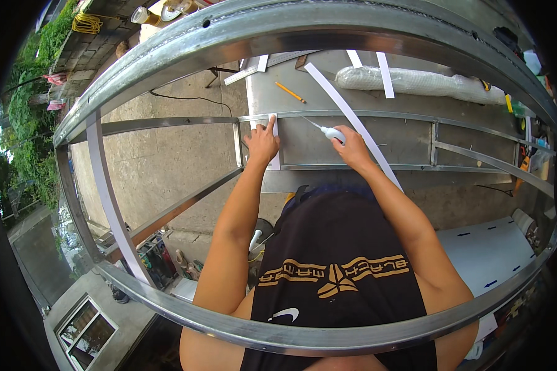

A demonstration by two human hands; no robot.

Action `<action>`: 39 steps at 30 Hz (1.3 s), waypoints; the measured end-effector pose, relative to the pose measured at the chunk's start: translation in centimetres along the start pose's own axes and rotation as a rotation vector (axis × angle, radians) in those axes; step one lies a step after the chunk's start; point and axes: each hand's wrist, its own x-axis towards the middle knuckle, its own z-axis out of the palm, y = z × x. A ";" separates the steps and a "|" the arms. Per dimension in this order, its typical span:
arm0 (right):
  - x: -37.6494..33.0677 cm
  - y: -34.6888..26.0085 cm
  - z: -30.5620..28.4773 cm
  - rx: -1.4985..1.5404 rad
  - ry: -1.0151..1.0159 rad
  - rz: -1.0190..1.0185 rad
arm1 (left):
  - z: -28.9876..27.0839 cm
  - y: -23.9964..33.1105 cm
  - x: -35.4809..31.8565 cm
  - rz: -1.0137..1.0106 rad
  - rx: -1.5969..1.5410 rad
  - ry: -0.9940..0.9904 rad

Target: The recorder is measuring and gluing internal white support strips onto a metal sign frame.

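My left hand (263,143) rests on a metal frame, with its index finger stretched out and pressing the top of a short white strip (275,162). The strip lies across the frame's parallel bars (377,114). To the right, my right hand (351,148) is closed round a white, rounded, bottle-like tool (333,134) with a long thin tip. That tip points up and left, toward the far bar near the strip; whether it touches the bar I cannot tell. A long white strip (346,111) slants past my right hand. Beyond the bar lies a yellow pencil (290,92).
Metal tubes of a large frame (278,34) arch around me, far and near. A grey table (328,77) holds a wrapped roll (414,85), white pieces (385,75) and a metal square (272,60). Another white strip (119,216) hangs at left. A cable (192,98) crosses the floor.
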 end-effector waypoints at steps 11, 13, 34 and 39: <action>-0.5 0.6 -0.2 -0.007 -0.016 0.033 | 0.1 0.0 0.0 -0.005 -0.006 0.016; -0.6 0.6 -0.2 -0.015 -0.017 0.031 | 0.1 0.1 0.0 -0.008 0.004 0.018; -1.8 1.4 -0.7 -0.012 -0.029 0.063 | 0.0 0.2 0.0 -0.035 0.004 -0.047; -2.1 2.0 -0.6 -0.025 -0.020 0.060 | 0.4 0.1 -0.2 -0.032 0.009 -0.015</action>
